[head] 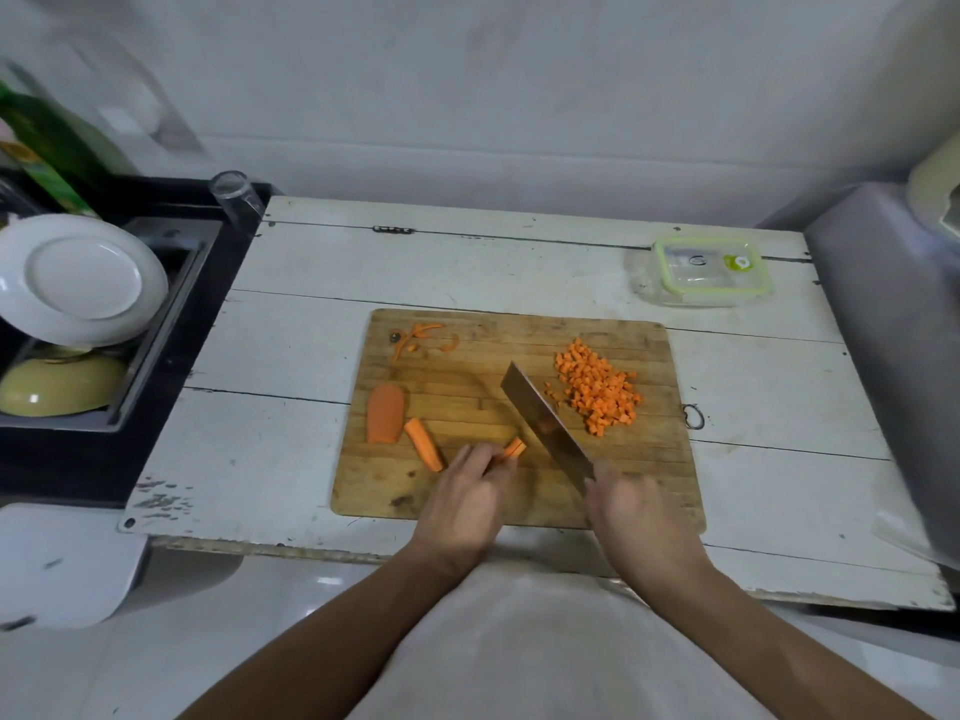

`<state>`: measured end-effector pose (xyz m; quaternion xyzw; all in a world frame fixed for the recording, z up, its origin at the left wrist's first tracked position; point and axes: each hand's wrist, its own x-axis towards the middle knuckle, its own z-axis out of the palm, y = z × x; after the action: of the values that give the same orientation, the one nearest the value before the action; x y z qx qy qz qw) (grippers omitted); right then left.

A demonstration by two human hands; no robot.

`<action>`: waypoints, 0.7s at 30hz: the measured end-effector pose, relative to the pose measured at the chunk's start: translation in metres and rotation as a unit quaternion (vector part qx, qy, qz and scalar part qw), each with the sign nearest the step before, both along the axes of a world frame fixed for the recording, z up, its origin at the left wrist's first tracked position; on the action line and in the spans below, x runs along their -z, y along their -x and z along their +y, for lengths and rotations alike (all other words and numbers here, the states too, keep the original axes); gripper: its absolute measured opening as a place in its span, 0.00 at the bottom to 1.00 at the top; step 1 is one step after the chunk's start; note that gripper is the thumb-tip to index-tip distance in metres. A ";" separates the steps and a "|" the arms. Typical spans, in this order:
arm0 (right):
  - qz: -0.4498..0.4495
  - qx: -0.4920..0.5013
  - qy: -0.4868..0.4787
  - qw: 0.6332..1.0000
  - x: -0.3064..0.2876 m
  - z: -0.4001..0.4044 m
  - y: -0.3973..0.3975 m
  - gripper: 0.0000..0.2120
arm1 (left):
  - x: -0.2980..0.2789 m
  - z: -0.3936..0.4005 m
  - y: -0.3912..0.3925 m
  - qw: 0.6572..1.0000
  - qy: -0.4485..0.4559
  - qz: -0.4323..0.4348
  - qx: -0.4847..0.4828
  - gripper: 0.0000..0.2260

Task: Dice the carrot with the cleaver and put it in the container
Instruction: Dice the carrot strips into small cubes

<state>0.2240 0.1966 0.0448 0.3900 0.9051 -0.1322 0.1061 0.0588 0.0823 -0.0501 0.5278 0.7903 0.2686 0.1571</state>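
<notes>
Orange dice [597,389] sat heaped on the board [519,491], right of the cleaver [545,420]. Right hand [631,511] gripped its handle; left hand [467,498] pinched carrot sticks [514,449] beside the blade. Container [709,271] sat closed at the surface's [291,330] back right.

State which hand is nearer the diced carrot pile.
Right. The right hand, gripping the cleaver, sits below the diced carrot pile; the left hand lies farther left.
</notes>
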 end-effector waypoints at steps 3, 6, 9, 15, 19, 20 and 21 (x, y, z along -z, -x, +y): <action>-0.036 -0.033 0.002 0.999 -0.004 -0.009 -0.017 0.04 | 0.012 -0.001 0.001 1.000 -0.002 0.000 -0.008 0.14; -0.073 -0.044 -0.002 0.996 -0.002 -0.013 -0.020 0.07 | 0.010 -0.001 0.001 1.000 0.014 0.008 0.004 0.12; -0.096 -0.069 -0.012 0.993 0.003 -0.015 -0.012 0.11 | 0.005 0.000 0.000 0.998 -0.008 0.050 0.027 0.12; -0.041 -0.037 -0.027 0.998 0.011 -0.004 0.010 0.07 | -0.001 -0.002 0.005 0.999 0.010 0.031 0.043 0.18; 0.003 0.054 -0.021 0.998 0.012 0.024 0.003 0.09 | -0.007 0.001 0.013 0.996 0.028 0.045 0.065 0.17; 0.016 0.076 -0.023 0.997 0.013 0.033 0.000 0.10 | -0.009 0.003 0.013 0.996 0.033 0.057 0.063 0.17; 0.021 0.089 -0.026 0.995 0.012 0.040 -0.002 0.11 | -0.008 0.007 0.012 0.995 0.036 0.067 0.059 0.16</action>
<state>0.2261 0.2368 0.0329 0.4686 0.8720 -0.1255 0.0651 0.0472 0.0891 -0.0417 0.5841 0.7759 0.1944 0.1380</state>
